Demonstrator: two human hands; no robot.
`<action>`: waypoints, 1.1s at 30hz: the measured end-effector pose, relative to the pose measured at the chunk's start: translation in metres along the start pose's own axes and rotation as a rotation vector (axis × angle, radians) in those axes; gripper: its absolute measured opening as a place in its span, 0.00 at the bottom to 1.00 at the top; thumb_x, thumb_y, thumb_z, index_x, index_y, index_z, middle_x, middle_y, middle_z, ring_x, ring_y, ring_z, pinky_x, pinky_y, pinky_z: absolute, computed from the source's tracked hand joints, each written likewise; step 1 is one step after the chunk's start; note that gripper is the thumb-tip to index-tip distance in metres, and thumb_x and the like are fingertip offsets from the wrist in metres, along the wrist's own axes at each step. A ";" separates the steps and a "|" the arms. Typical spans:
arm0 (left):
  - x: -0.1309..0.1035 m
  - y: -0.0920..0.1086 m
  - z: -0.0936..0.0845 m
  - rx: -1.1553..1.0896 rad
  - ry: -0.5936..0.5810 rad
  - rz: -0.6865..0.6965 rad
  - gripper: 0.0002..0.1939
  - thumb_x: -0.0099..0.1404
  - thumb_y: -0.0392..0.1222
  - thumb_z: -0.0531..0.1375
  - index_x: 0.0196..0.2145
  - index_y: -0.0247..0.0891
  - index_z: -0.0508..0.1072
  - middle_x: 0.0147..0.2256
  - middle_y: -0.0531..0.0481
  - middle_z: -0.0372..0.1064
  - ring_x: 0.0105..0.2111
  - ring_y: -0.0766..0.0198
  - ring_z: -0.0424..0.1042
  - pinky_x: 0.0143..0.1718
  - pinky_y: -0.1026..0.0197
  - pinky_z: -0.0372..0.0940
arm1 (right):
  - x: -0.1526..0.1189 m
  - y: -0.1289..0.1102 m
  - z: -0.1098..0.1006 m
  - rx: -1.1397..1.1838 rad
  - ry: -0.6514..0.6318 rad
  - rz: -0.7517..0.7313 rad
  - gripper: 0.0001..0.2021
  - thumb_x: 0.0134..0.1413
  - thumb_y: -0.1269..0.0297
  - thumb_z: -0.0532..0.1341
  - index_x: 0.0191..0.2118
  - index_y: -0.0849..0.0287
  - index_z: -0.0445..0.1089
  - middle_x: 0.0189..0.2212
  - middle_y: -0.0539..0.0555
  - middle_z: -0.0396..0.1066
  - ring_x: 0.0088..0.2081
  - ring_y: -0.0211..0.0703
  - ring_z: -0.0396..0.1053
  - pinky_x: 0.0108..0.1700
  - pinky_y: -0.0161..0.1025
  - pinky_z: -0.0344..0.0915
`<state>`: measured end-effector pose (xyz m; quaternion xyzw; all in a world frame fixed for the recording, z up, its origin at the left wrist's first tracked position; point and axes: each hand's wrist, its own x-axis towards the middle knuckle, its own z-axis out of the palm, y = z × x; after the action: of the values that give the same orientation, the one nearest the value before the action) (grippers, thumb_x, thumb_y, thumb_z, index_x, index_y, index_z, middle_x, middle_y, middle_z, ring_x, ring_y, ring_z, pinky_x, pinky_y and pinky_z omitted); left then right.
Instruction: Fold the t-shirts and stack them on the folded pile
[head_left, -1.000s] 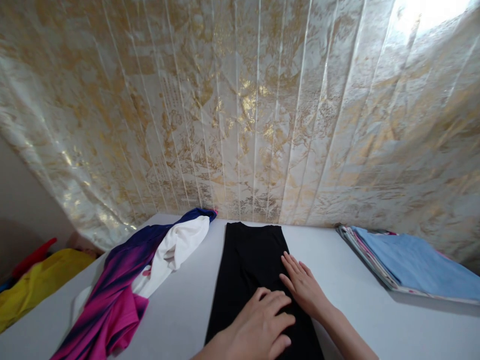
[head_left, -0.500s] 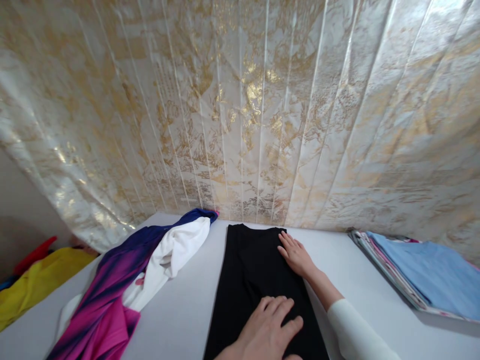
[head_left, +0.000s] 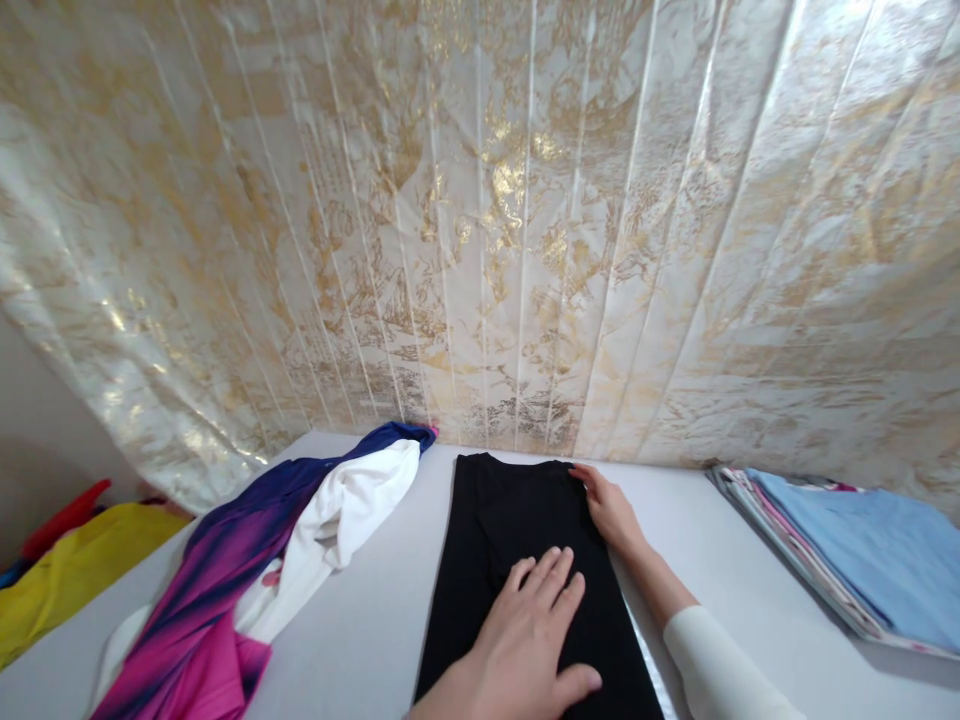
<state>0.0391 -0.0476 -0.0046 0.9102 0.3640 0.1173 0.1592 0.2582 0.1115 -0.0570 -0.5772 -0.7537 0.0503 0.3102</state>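
Observation:
A black garment (head_left: 472, 600) lies lengthwise on the white table (head_left: 360, 640), its far edge close to the patterned backdrop. My left hand (head_left: 529, 630) rests flat on the middle of the cloth with fingers spread. At the garment's far right corner is my right hand (head_left: 611, 508), its fingers bent together over the edge and pinching the fabric there. A white sleeve covers my right forearm.
On the left lie a purple and pink garment (head_left: 217, 570) and a white one (head_left: 367, 495). A folded stack topped with light blue cloth (head_left: 870, 550) sits right. Yellow cloth (head_left: 82, 570) is at far left. Gold-patterned sheeting (head_left: 480, 250) hangs behind.
My left hand has moved forward over the black garment and flattened out. My right hand has gone from lying flat to closing its fingers at the far right corner.

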 end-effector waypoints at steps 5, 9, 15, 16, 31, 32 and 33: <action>0.005 -0.005 0.007 -0.070 -0.027 -0.016 0.36 0.66 0.61 0.54 0.64 0.37 0.54 0.67 0.39 0.39 0.66 0.49 0.40 0.63 0.44 0.44 | 0.005 0.001 0.009 -0.066 -0.037 0.018 0.27 0.55 0.73 0.46 0.60 0.55 0.61 0.56 0.56 0.68 0.57 0.49 0.63 0.55 0.50 0.60; 0.004 -0.004 0.009 -0.067 -0.022 -0.025 0.36 0.66 0.62 0.53 0.64 0.38 0.54 0.67 0.39 0.39 0.66 0.48 0.41 0.63 0.43 0.45 | 0.003 -0.001 0.007 -0.101 -0.060 0.003 0.24 0.57 0.69 0.48 0.59 0.59 0.62 0.59 0.59 0.63 0.62 0.52 0.55 0.57 0.54 0.57; 0.003 -0.005 0.011 -0.053 -0.019 -0.011 0.36 0.66 0.61 0.53 0.64 0.38 0.53 0.67 0.39 0.38 0.66 0.49 0.41 0.62 0.43 0.45 | -0.006 -0.010 0.006 -0.130 -0.127 -0.075 0.23 0.59 0.68 0.47 0.58 0.56 0.64 0.62 0.54 0.59 0.63 0.43 0.53 0.60 0.46 0.55; 0.003 -0.005 0.011 -0.052 -0.014 -0.014 0.36 0.66 0.61 0.52 0.64 0.38 0.53 0.67 0.40 0.38 0.66 0.49 0.41 0.63 0.43 0.45 | -0.008 -0.011 0.008 -0.139 -0.136 -0.073 0.23 0.60 0.67 0.47 0.59 0.56 0.63 0.62 0.54 0.58 0.63 0.43 0.54 0.61 0.46 0.54; -0.014 -0.011 -0.012 0.020 0.030 -0.065 0.32 0.69 0.47 0.54 0.66 0.38 0.47 0.66 0.45 0.41 0.66 0.58 0.43 0.63 0.47 0.46 | -0.047 -0.029 -0.011 -0.071 -0.041 -0.125 0.25 0.66 0.57 0.44 0.65 0.59 0.54 0.65 0.58 0.52 0.66 0.45 0.48 0.64 0.50 0.52; -0.019 -0.013 -0.015 0.049 0.052 -0.085 0.30 0.70 0.44 0.52 0.66 0.38 0.47 0.66 0.45 0.41 0.66 0.59 0.42 0.63 0.48 0.46 | -0.062 -0.036 -0.017 -0.038 -0.054 -0.157 0.25 0.66 0.56 0.44 0.65 0.58 0.53 0.65 0.57 0.51 0.66 0.45 0.47 0.64 0.50 0.51; -0.025 -0.015 -0.018 0.077 0.076 -0.101 0.29 0.71 0.42 0.51 0.66 0.38 0.47 0.67 0.45 0.41 0.66 0.59 0.42 0.63 0.48 0.46 | -0.077 -0.043 -0.023 -0.007 -0.077 -0.186 0.25 0.66 0.56 0.44 0.65 0.57 0.52 0.66 0.57 0.50 0.66 0.45 0.46 0.64 0.50 0.51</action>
<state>0.0061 -0.0514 0.0039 0.8910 0.4195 0.1293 0.1160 0.2450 0.0209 -0.0513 -0.5032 -0.8156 0.0407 0.2827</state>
